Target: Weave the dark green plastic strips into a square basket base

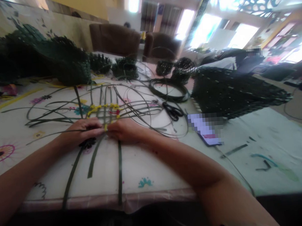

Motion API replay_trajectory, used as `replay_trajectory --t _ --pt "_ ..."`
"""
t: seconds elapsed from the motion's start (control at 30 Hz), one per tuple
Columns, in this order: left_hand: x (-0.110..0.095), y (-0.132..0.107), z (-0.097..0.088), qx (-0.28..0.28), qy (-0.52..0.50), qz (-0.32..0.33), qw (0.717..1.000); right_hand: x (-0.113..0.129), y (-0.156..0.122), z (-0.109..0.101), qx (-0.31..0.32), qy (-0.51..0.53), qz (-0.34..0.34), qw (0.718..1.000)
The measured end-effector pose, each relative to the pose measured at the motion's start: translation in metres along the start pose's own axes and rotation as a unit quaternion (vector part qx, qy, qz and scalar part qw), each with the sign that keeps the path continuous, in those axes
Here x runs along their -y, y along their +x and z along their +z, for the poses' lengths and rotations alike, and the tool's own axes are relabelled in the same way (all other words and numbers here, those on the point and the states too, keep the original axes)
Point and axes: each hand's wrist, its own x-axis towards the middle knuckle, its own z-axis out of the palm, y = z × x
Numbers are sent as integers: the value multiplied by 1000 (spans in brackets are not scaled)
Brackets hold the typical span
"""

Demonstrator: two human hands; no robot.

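Observation:
Long dark green strips (95,154) lie side by side on the flowered tablecloth (17,129) and cross a band of yellow strip (102,107) farther back. My left hand (83,129) rests on the strips with its fingers curled down over them. My right hand (122,130) sits right beside it, fingers closed and pinching a short bit of yellow strip where the two hands meet. Loose loops of green strip (137,103) curl around the woven patch.
Black scissors (173,110) lie right of the hands, beside a coil of strip (168,89) and a phone (205,130). Finished dark woven baskets (232,90) stand at right, a heap of woven work (46,58) at left. Chairs (114,38) and another person sit behind.

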Motion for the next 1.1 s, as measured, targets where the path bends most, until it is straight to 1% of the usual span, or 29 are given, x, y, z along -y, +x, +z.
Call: replay_trajectory --t 0.17,0.27,0.43,0.5,0.57,0.67,0.77,0.9,1.0,1.1 --pt "-3 1 3 -12 -11 -10 1000 3 -2 -1 10 -28 5 1000" --pt "-4 2 0 12 -11 1 1000 1 -3 2 6 -20 -13 1000" --pt "3 1 -8 48 4 24 999 -1 1 6 -28 -18 -51 998" --pt "7 0 -11 62 8 33 997 1 2 5 -28 -34 -42 998" --pt "8 -1 -14 80 9 45 996 4 3 4 -15 -41 -14 999" --pt "5 -2 -19 107 3 56 993 8 1 2 -3 -28 26 999" --pt "-1 -4 -21 116 -9 54 992 8 1 2 -14 5 53 998" --pt "-4 -5 -21 115 -18 58 992 1 6 4 -42 97 81 991" --pt "-5 -4 -21 113 -15 44 992 -7 9 7 -59 176 71 980" --pt "-6 -4 -23 104 -7 24 994 -13 9 11 -66 227 53 970"
